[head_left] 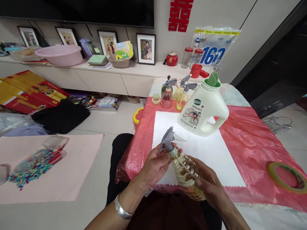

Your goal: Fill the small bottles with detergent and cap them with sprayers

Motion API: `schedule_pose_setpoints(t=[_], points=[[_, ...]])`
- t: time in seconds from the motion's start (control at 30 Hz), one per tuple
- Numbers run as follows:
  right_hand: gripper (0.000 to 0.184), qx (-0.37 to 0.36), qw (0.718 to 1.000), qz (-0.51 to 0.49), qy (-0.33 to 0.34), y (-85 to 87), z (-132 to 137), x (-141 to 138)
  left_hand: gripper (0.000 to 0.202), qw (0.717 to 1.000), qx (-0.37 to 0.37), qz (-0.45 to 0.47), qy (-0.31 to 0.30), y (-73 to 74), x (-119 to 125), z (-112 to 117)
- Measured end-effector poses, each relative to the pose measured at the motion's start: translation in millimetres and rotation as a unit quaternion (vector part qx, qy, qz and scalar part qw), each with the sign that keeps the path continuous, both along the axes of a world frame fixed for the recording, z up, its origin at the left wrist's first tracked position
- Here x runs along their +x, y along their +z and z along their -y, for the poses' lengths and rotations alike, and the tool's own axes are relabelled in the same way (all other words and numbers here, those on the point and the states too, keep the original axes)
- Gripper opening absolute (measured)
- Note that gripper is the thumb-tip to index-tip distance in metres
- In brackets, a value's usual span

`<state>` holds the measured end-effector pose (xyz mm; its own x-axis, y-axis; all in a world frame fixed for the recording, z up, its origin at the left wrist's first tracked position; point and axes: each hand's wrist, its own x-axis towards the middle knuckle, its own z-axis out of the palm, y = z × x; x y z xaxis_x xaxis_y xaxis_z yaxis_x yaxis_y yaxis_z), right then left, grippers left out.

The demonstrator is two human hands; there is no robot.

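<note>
A clear yellowish spray bottle (183, 169) with a grey trigger head is held tilted over the near edge of the table. My left hand (155, 164) grips it at the neck, just under the trigger head. Around the body of the bottle my right hand (207, 180) is closed, thumb on the near side. Just beyond stands a large pale green detergent jug (203, 110) with a green spout, its cap off. Behind it, a pink spray bottle (167, 98) and yellow spray bottles (181, 101) stand together beside a small pale cap (156, 98).
White paper (165, 124) lies on the red plastic table cover (242, 127). A roll of tape (286, 177) rests at the right. On the left, a pink sheet (79, 172) carries scattered colourful small pieces (33, 167). Framed photos and a pink basin (59, 56) line the cabinet.
</note>
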<state>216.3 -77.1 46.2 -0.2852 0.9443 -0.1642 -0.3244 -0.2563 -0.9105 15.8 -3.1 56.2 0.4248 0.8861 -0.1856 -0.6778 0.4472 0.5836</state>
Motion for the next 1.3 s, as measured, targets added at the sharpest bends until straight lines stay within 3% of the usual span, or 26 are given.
schedule_pose_setpoints(t=[0.2,0.43,0.53,0.77,0.9,1.1,1.3], points=[[0.06,-0.077,0.992,-0.101,0.014,9.6,0,-11,0.038,0.999,0.025,-0.008,-0.033,4.1,-4,-2],[0.061,-0.025,0.999,-0.033,-0.035,-1.8,2,-19,0.039,0.999,0.012,-0.029,0.029,5.5,1,-1],[0.058,-0.022,0.999,-0.03,-0.036,-3.1,1,-20,0.036,0.999,-0.007,-0.045,0.023,1.6,0,-2],[0.054,-0.06,0.991,-0.122,-0.015,1.5,1,-26,0.044,0.999,0.032,-0.036,-0.008,0.6,-8,-6],[0.051,-0.063,0.987,-0.142,-0.033,-3.8,4,-30,0.036,0.999,0.036,-0.035,-0.021,5.4,-7,-4],[0.053,-0.054,0.988,-0.141,-0.043,-8.0,4,-36,0.044,0.998,-0.01,-0.051,0.034,5.7,-2,-2],[0.051,-0.072,0.982,-0.175,-0.023,-7.7,4,-35,0.041,0.998,0.016,-0.054,0.01,5.3,-7,-6]])
